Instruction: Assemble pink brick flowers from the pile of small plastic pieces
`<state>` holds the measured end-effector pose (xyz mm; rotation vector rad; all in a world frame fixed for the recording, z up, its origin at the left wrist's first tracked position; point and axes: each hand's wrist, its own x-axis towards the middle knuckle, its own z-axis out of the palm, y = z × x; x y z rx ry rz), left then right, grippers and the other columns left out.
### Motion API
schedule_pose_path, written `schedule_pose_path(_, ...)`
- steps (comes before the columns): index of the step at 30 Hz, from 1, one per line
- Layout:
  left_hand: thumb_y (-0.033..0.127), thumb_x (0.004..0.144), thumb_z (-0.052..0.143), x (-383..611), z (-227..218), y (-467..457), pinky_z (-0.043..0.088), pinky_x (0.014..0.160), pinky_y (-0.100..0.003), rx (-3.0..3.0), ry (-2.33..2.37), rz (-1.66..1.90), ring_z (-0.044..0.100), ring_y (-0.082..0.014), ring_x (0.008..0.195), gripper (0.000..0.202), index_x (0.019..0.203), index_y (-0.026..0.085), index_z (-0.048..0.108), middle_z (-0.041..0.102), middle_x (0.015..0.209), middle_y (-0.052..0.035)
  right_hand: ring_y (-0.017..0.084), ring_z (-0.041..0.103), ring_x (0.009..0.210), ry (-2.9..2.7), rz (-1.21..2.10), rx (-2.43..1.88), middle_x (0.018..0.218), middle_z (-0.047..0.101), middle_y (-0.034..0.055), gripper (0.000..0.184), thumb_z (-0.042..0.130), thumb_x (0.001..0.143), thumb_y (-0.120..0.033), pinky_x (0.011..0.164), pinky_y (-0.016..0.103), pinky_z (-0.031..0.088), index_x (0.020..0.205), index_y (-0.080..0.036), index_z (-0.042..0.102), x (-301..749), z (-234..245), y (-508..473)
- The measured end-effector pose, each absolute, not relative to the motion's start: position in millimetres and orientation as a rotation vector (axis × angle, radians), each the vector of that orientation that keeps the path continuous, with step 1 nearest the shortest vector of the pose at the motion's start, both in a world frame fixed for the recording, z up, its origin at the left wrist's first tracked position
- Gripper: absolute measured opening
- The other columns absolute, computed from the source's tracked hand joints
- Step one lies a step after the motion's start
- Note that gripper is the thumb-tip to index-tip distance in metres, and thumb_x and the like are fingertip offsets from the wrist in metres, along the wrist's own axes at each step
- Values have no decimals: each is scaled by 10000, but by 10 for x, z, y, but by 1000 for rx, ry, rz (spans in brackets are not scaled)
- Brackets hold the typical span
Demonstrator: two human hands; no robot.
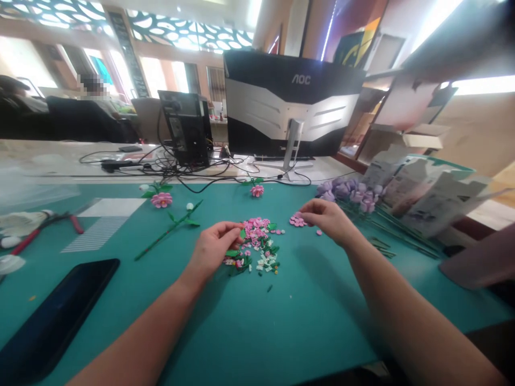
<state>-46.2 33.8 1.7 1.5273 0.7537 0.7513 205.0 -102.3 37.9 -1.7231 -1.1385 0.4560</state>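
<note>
A heap of small pink building-block pieces (256, 229) lies mid-table, with white pieces (266, 261) and dark green pieces mixed in along its near side. At the heap's left edge is my left hand (217, 245), its fingers curled and closed; what they pinch is hidden. Green leaf pieces (232, 253) lie just by its fingertips. My right hand (328, 217) reaches to a smaller cluster of pink pieces (298, 219) right of the heap. Its thumb and fingers are pinched together at the cluster, and any piece between them is too small to make out.
Pink block flowers (161, 200) and a green stem (169, 230) lie at the left. A phone (60, 316) and red-handled pliers (30, 238) are nearer. Purple flowers (350, 190) and opened boxes (434, 201) stand right. Behind are a monitor (257, 107), computer tower (187, 128) and cables.
</note>
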Motion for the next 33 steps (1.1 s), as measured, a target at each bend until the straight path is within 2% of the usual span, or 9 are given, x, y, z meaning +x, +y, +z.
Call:
schedule_pose_path(5,448,737,668,-466,-10,349,492,635,-244,1569,750,751,598,-135,656,334,926,174,689,680,735,-33,150,579,590,-1105,341,-2220,660,659,24,135,587,713,-270,555,256,435,751,-179,679,2712,35,-1334)
schedule_pose_path(11,460,751,652,-477,-41,388,483,616,-248,1606,740,725,588,-136,645,350,940,167,679,676,751,-44,156,554,582,-1147,320,-2400,624,657,24,127,591,652,-162,548,258,386,674,-190,712,2917,-218,-1340)
schedule_pose_path(17,453,750,654,-482,-26,387,487,622,-254,1608,745,704,583,-137,636,347,938,162,674,674,739,-44,173,583,713,-1313,253,-2412,791,677,51,191,552,791,-316,648,263,417,812,-200,702,2938,-311,-1259)
schedule_pose_path(21,437,765,637,-487,-10,381,479,607,-247,1624,733,728,580,-131,625,327,929,156,675,674,740,-45,189,580,803,-1430,194,-2404,866,640,67,213,630,743,-324,726,268,422,904,-191,672,2927,-398,-1218)
schedule_pose_path(28,385,762,638,-485,3,387,468,593,-234,1594,729,755,564,-110,584,269,883,147,667,658,697,-25,178,587,773,-1535,161,-2407,826,623,46,133,590,750,-264,717,267,431,846,-193,648,2979,-465,-1312)
schedule_pose_path(33,385,763,628,-478,-24,404,476,608,-249,1608,739,746,573,-122,609,271,891,148,660,662,724,-35,199,609,797,-1512,100,-2443,884,643,66,293,573,780,-369,718,283,449,997,-189,653,2814,-212,-1273)
